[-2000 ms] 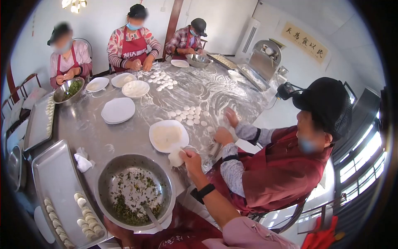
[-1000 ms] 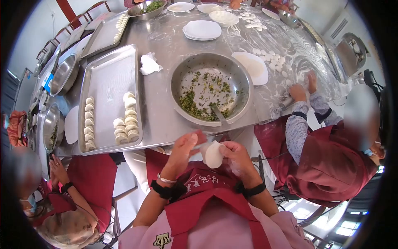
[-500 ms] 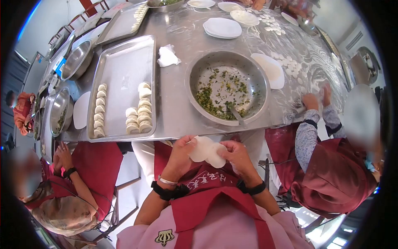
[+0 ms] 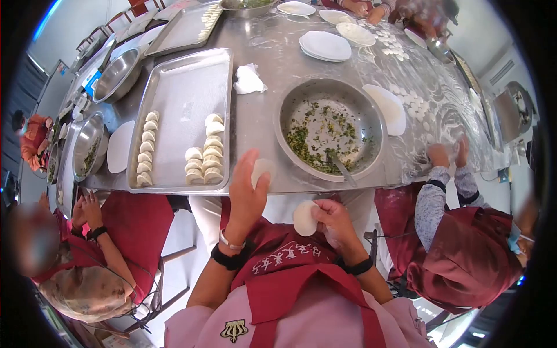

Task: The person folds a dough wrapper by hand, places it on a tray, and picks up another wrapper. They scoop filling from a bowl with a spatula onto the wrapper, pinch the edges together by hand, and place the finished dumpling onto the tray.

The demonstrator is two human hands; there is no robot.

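Note:
My left hand [image 4: 248, 188] is raised at the table's front edge, fingers stretched up. A round white dumpling wrapper [image 4: 265, 170] rests against it, with the thumb across its near side. Lower and to the right, my right hand [image 4: 336, 220] pinches a second round wrapper [image 4: 304, 218] by its right edge, above my red apron. Left of my left hand lies a metal tray [image 4: 180, 87] with rows of folded dumplings [image 4: 212, 156]. Beyond my right hand stands a steel bowl [image 4: 284, 95] with chopped green filling [image 4: 310, 145] and a spoon [image 4: 343, 168] leaning in it.
A crumpled white cloth [image 4: 249, 79] lies between tray and bowl. White plates [image 4: 326, 45] stand farther back, another plate [image 4: 387, 110] beside the bowl. Dough pieces [image 4: 415, 106] lie on the floured right side. Co-workers sit close on both sides, one person's hands [image 4: 447, 153] on the table.
The two overlapping wrappers have come apart, one with each hand. My left hand has moved up and left towards the tray; my right hand has shifted slightly right and down.

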